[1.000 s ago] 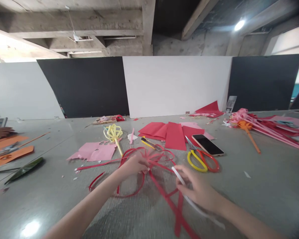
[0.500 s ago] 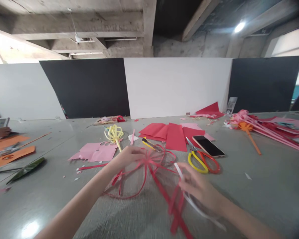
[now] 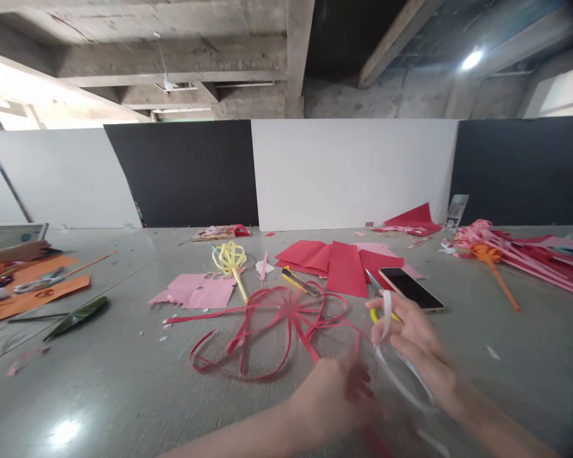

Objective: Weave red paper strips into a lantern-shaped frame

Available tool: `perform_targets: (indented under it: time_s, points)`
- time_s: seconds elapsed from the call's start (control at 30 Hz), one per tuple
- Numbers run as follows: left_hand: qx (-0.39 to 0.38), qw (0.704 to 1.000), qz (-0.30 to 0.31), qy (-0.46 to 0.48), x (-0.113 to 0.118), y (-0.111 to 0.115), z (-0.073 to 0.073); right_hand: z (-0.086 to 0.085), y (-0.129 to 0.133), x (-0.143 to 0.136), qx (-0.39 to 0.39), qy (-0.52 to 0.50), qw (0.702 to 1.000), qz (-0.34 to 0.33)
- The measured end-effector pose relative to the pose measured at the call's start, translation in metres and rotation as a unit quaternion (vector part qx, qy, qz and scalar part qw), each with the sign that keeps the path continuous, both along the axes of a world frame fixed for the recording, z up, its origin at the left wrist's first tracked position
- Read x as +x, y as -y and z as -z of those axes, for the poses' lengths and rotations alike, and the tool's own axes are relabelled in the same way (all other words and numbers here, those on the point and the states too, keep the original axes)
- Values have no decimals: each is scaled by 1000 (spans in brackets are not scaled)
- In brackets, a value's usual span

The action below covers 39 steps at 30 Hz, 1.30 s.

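Observation:
My left hand (image 3: 332,388) is blurred, its fingers curled over the red paper strips at the near side; whether it grips them is unclear. In my right hand (image 3: 417,337) a thin white strip (image 3: 386,312) is looped around the fingers, its tail trailing down over the grey table. Ahead of both hands lies a flower-like bundle of looped red paper strips (image 3: 291,308), crossing at one centre. Scissors (image 3: 376,313) with a yellow handle are partly covered by my right hand. Just behind the bundle is a yellow utility knife (image 3: 296,278).
A phone (image 3: 410,289) and folded red paper (image 3: 346,270) lie beyond my right hand. Left of them are a yellow paper-strip ball on a stick (image 3: 230,257) and pink paper (image 3: 195,291). Another person's hand (image 3: 35,249) is at far left, near orange paper (image 3: 62,296).
My left hand has left the centre of the red loops and moved right and nearer, over the loose strips. My right hand has shifted slightly right with the white strip. The view has turned slightly left.

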<state>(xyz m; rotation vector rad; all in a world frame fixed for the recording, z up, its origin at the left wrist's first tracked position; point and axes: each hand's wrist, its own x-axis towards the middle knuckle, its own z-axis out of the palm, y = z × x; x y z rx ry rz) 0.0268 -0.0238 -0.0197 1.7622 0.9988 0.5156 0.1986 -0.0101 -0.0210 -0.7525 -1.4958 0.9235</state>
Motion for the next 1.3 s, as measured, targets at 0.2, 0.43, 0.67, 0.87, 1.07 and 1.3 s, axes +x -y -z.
perform_targets:
  time_s: [0.2,0.43,0.67,0.87,1.07,1.3]
  points:
    - [-76,990,-46,105,18,-8,24,-5,14,-6,-7,-9,1000,6]
    - [-171,969,-47,174,28,-24,17,-8,13,-5,-1,-36,999,15]
    - [-45,985,-105,133,18,-31,11,-12,8,-2,26,-82,993,80]
    - [22,979,-178,98,12,-43,13,-12,8,-4,28,-79,991,100]
    - [178,954,-243,-4,-5,-54,10,-13,9,-7,29,-80,992,96]
    - [371,910,-132,-128,3,-11,-22,-13,11,-4,22,-89,991,100]
